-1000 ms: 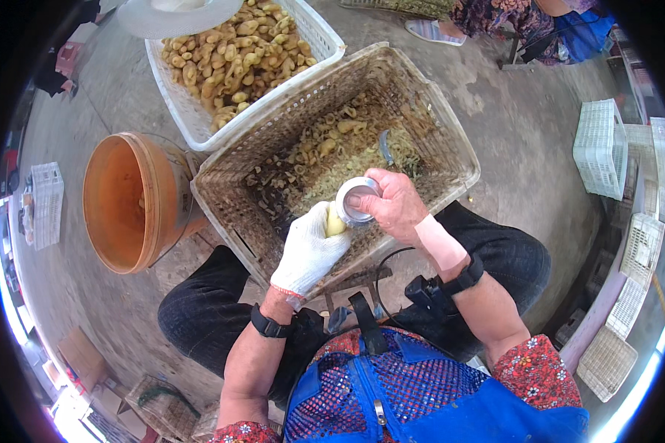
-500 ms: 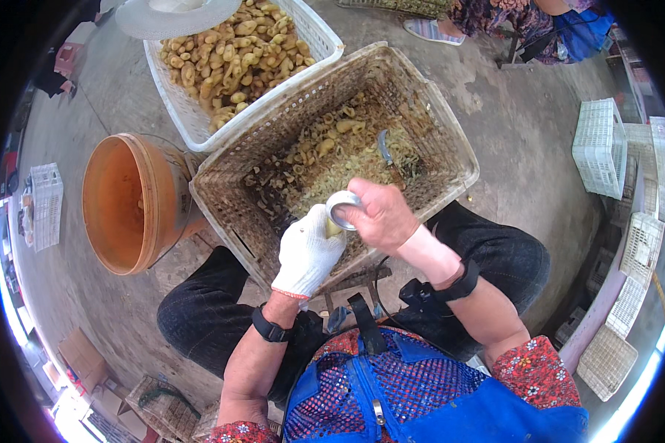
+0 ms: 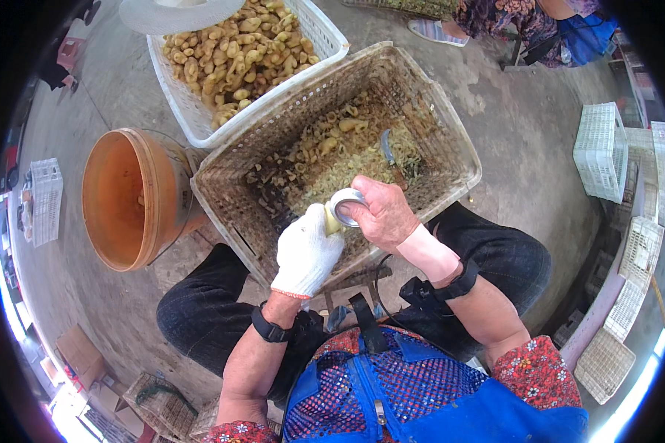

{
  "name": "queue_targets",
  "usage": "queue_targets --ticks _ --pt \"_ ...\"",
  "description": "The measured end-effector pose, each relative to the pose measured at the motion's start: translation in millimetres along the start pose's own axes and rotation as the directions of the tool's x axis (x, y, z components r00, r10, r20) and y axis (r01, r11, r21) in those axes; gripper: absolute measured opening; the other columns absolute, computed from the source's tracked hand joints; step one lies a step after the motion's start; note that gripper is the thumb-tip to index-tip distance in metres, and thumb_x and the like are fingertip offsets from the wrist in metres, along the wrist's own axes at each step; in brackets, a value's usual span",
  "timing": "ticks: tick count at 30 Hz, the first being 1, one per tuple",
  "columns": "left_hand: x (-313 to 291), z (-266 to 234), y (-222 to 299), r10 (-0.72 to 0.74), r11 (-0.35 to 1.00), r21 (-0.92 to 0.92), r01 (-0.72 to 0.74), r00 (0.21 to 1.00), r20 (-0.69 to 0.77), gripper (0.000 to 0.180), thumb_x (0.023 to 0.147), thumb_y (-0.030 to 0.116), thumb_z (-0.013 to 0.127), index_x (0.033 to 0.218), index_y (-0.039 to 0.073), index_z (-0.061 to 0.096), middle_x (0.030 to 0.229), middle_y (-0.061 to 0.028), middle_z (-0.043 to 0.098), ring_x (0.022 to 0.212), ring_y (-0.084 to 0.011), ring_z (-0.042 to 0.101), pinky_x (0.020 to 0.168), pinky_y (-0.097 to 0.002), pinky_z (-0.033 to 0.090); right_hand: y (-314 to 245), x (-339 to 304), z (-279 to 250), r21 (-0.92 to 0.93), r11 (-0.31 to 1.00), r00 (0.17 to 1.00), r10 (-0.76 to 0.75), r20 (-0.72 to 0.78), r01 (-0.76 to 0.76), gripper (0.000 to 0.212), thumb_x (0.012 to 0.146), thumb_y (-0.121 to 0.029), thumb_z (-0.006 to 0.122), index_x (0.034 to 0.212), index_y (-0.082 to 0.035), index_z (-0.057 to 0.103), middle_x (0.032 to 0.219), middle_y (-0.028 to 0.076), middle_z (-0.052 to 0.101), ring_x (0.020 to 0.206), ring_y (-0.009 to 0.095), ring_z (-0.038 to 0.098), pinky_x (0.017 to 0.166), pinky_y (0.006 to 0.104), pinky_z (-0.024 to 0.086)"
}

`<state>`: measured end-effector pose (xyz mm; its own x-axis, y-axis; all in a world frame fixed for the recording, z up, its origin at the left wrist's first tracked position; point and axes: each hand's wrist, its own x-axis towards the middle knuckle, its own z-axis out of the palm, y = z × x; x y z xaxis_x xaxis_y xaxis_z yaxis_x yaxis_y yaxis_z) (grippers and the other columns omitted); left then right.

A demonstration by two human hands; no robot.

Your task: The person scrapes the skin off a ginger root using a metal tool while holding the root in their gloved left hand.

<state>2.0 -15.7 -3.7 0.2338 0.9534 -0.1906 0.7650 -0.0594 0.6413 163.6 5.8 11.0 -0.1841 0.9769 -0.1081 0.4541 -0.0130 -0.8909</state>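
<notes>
My left hand (image 3: 308,251), in a white knit glove, is closed round a peeled pale yellow piece of ginger-like root (image 3: 332,221), mostly hidden by the fingers. In my bare right hand (image 3: 384,214) is a round silver metal ring (image 3: 345,207), gripped with the thumb at its opening. The ring rests against the root piece. Both hands meet over the near side of a dirty plastic crate (image 3: 251,140). Inside it lie pale shavings (image 3: 331,171), some brownish root pieces (image 3: 340,135) and a curved knife (image 3: 387,147).
Behind stands a white crate (image 3: 181,111) full of knobbly brown-yellow roots (image 3: 244,52), with a pale hat (image 3: 181,15) over its corner. An orange bucket (image 3: 149,199) stands at the left. White crates (image 3: 600,151) line the right side. Another person (image 3: 524,29) sits at the far right.
The ring and my right hand have shifted very slightly against the root piece. Both hands keep their hold; the whole view has shifted a little.
</notes>
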Motion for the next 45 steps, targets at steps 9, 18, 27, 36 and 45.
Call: queue_targets --ticks 9,18,27,36,45 --pt "2 -10 -8 0.054 0.933 -0.357 -0.036 0.998 0.04 0.026 0.08 0.014 0.065 0.102 0.003 0.057 0.073 -0.009 0.06 0.066 -0.0221 0.06 0.057 -0.0343 0.048 38 17 -42 -0.142 0.968 0.967 0.183 -0.177 -0.209 0.016 0.084 -0.016 0.063 0.087 -0.001 0.058 0.082 0.016 0.065 0.075 0.029 0.064 0.067 0.0368 0.05" --pt "5 -21 6 -0.085 0.61 -0.668 0.426 0.873 0.48 0.022 0.081 0.012 0.062 0.102 0.006 0.058 0.067 0.006 0.051 0.051 -0.0033 0.045 0.044 -0.0195 0.035 -4 7 -25 0.333 0.918 0.972 0.166 0.167 -0.214 0.016 0.085 -0.016 0.067 0.09 -0.002 0.059 0.082 0.009 0.064 0.078 0.013 0.059 0.072 0.0296 0.048" --pt "4 -26 5 -0.119 0.548 -0.689 0.474 0.86 0.497 0.02 0.078 0.008 0.063 0.098 0.006 0.06 0.071 0.0064 0.053 0.054 -0.0026 0.044 0.046 -0.0192 0.036 19 18 -51 0.001 0.976 0.974 0.215 -0.073 -0.216 0.02 0.084 -0.022 0.066 0.088 -0.003 0.06 0.078 0.016 0.065 0.074 0.029 0.064 0.067 0.0352 0.05" --pt "1 -8 -2 -0.002 0.652 -0.684 0.328 0.902 0.431 0.022 0.077 0.007 0.064 0.098 0.002 0.061 0.083 0.0038 0.059 0.078 -0.0055 0.052 0.071 -0.0212 0.044 -3 6 -21 0.227 0.945 0.958 0.188 0.217 -0.237 0.016 0.082 -0.014 0.068 0.084 -0.001 0.059 0.077 0.01 0.062 0.073 0.013 0.058 0.067 0.0325 0.046" --pt "5 -22 6 -0.035 0.589 -0.724 0.359 0.906 0.421 0.027 0.079 0.009 0.065 0.104 0.005 0.057 0.087 0.0021 0.055 0.069 -0.0059 0.049 0.062 -0.0224 0.044 26 17 -45 0.122 0.969 0.973 0.225 -0.059 -0.216 0.021 0.084 -0.02 0.067 0.088 -0.001 0.06 0.08 0.013 0.064 0.071 0.023 0.062 0.067 0.0346 0.049"
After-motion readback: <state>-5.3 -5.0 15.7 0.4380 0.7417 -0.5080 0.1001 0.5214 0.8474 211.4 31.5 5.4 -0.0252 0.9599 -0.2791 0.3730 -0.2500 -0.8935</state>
